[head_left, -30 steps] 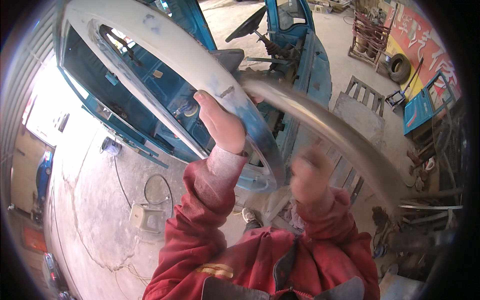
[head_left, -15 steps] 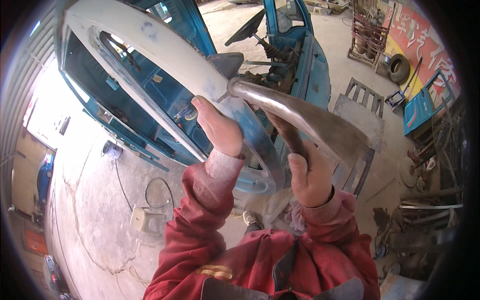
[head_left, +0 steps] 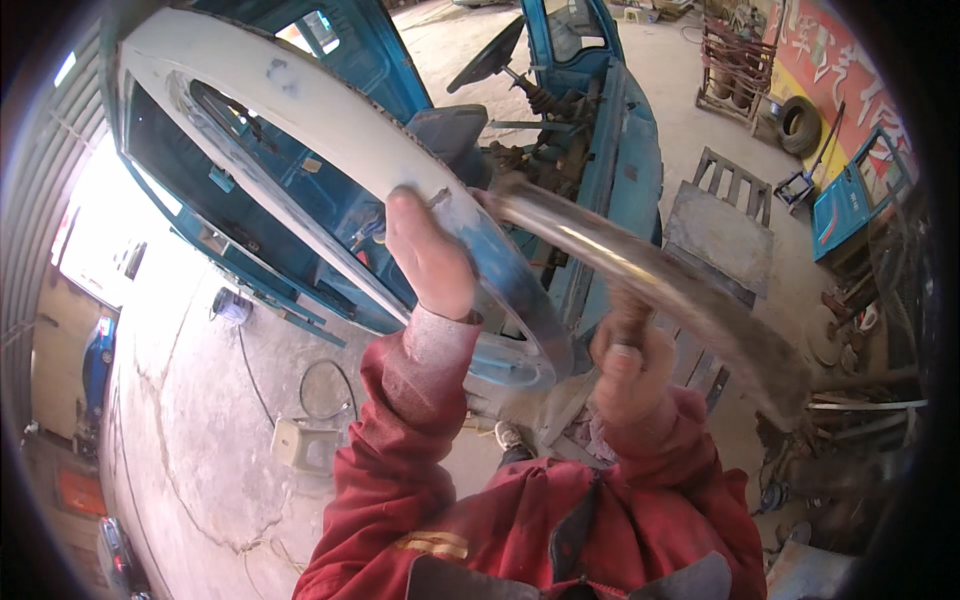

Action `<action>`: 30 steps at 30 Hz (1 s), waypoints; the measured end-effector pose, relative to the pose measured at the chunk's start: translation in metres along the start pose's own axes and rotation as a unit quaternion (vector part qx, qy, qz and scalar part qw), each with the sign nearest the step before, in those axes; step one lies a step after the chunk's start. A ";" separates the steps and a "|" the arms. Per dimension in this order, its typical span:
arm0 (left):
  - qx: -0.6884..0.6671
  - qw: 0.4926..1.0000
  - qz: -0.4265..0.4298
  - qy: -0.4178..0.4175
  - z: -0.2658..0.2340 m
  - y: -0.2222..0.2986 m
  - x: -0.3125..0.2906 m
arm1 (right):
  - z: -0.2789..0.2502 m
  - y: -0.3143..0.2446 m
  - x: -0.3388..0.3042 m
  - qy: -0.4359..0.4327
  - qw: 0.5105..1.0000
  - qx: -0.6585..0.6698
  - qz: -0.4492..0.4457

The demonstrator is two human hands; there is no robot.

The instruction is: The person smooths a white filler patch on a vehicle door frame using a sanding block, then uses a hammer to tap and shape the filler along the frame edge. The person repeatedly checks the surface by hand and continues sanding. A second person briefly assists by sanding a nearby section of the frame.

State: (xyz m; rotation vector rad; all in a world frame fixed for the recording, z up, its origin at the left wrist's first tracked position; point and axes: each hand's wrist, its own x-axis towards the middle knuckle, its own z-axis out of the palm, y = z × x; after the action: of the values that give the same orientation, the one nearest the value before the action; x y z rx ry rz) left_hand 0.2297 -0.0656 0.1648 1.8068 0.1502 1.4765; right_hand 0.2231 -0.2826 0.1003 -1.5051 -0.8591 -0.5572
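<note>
My left hand (head_left: pixel 428 255) grips the rim of a white and blue painted vehicle body panel (head_left: pixel 360 125), thumb on its face, the other fingers mostly hidden. A small ragged dark mark shows in the paint near that thumb. My right hand (head_left: pixel 632 375) is closed around the short dark handle of a hammer with a long curved metal head (head_left: pixel 620 262). Its narrow far end is apart from or just by the panel's right edge; blur hides which. The wide end points toward the lower right.
A blue vehicle cab (head_left: pixel 625 165) with a steering wheel (head_left: pixel 487 58) stands behind the panel. To the right are a slatted metal stand (head_left: pixel 718 228), a tyre (head_left: pixel 798 128) and a blue door (head_left: pixel 835 222). A stool (head_left: pixel 303 445), a hose and a bucket (head_left: pixel 231 306) are at left.
My right hand and the hammer have swung down and to the right, away from the panel's edge, uncovering the dark mark. My left hand stays on the panel.
</note>
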 end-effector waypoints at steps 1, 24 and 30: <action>-0.070 0.996 -0.044 -0.014 -0.002 0.004 0.001 | -0.008 0.004 -0.010 -0.018 0.998 -0.024 0.057; 0.454 0.852 0.256 -0.044 -0.029 0.035 0.005 | -0.182 0.199 -0.269 0.164 0.883 -0.168 0.406; 0.518 0.802 0.260 -0.144 -0.026 0.038 -0.011 | -0.186 0.193 -0.253 0.145 0.848 -0.172 0.479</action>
State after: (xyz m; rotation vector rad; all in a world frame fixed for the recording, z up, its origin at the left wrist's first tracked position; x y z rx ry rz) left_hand 0.1892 -0.0846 0.1809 3.1478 0.3871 1.5704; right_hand 0.2476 -0.5075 -0.1913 -1.8776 0.2984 -0.1630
